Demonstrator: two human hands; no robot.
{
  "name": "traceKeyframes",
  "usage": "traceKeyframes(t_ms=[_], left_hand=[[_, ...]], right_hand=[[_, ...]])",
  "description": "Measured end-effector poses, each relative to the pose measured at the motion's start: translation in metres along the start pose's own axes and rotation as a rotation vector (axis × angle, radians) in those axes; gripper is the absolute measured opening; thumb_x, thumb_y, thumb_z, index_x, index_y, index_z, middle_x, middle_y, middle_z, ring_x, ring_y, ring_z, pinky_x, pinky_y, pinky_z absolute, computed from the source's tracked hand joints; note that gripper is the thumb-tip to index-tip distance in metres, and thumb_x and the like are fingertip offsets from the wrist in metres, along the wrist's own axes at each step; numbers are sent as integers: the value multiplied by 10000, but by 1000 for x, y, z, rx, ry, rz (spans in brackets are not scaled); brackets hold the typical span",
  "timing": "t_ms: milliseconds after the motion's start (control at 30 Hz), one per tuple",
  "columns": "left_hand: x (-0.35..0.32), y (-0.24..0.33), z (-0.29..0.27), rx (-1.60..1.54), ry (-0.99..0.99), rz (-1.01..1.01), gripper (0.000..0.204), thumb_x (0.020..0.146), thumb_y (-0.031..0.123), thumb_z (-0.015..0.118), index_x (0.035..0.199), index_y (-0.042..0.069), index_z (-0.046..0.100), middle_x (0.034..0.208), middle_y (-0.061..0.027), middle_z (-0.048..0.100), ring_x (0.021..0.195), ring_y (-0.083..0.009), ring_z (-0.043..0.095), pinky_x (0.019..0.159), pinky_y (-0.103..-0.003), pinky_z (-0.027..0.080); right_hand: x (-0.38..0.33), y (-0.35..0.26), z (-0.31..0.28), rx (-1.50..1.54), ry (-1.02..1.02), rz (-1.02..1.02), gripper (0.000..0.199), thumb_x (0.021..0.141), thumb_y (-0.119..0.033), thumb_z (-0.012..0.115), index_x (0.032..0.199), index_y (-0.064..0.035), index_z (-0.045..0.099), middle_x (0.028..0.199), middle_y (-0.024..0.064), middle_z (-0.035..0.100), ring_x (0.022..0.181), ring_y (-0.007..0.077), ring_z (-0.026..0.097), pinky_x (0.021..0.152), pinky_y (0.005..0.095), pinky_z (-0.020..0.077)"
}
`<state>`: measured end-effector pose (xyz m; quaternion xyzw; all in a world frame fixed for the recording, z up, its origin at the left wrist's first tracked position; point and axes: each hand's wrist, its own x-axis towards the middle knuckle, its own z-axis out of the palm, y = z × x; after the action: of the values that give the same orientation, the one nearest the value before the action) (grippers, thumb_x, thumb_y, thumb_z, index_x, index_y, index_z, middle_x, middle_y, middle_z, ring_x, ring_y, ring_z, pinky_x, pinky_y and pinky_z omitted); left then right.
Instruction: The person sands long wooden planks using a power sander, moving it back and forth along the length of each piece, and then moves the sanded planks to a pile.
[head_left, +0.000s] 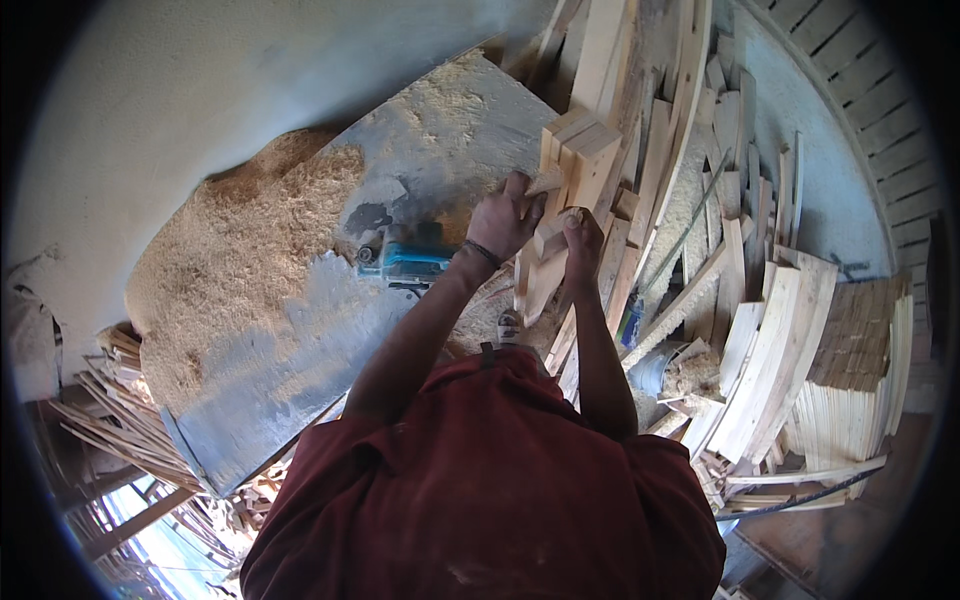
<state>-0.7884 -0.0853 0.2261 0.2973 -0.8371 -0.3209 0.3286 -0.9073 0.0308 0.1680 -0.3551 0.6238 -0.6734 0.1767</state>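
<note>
In front of my body, my right hand (583,245) grips a pale wooden block (549,241), with the thumb lying along its top end. To the left of it is my left hand (502,222), a dark band around its wrist. Its fingers are curled in near the same block, and what lies under them is hidden. Just beyond both hands stands a stack of pale wooden blocks (582,142). A teal power tool (412,263), shaped like a planer, rests on the grey board left of my left forearm.
The large grey board (310,330) carries a heap of sawdust (250,240). Long planks (640,120) run from the far side toward me. More loose boards (775,350) and a bundle of stacked slats (850,370) lie on the right. Thin sticks (120,420) pile up at the lower left.
</note>
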Motion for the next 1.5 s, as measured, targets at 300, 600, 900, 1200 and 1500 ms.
traceKeyframes(t_ms=[300, 600, 900, 1200, 1500], left_hand=[[-3, -12, -31, -192, -107, -68, 431, 1012, 300, 498, 1376, 79, 430, 1120, -277, 647, 991, -475, 635, 831, -537, 515], [-8, -7, -49, -90, -266, -55, 702, 874, 468, 671, 1371, 70, 373, 942, -267, 685, 916, -452, 670, 793, -502, 549], [-14, -4, -42, -57, -259, -86, 743, 838, 514, 710, 1346, 92, 368, 859, -233, 690, 810, -442, 684, 721, -505, 558], [-28, -1, -35, -10, -275, -45, 621, 859, 479, 686, 1287, 103, 438, 787, -216, 672, 748, -425, 681, 676, -506, 547], [-36, -2, -29, 14, -292, -10, 619, 862, 486, 676, 1289, 103, 443, 788, -200, 674, 750, -405, 686, 647, -503, 547]], right_hand=[[13, 24, 43, -38, 122, 76, 448, 992, -392, 508, 1006, 44, 608, 857, 111, 640, 776, 225, 589, 719, 393, 472], [9, 16, 61, 263, -35, 76, 554, 777, -102, 505, 1320, 2, 493, 1227, 122, 558, 1109, 235, 583, 944, 368, 486], [5, 47, 43, 198, -116, 225, 493, 938, -261, 404, 1336, 14, 500, 1251, 148, 561, 1138, 266, 548, 982, 385, 436], [-8, 2, 28, 314, -103, 144, 574, 1026, -465, 364, 1342, 3, 464, 1246, 145, 559, 1149, 250, 542, 979, 390, 429], [-8, -32, 33, 211, -17, 276, 405, 991, -332, 496, 1199, 12, 548, 1155, 135, 571, 1068, 239, 560, 927, 373, 446]])
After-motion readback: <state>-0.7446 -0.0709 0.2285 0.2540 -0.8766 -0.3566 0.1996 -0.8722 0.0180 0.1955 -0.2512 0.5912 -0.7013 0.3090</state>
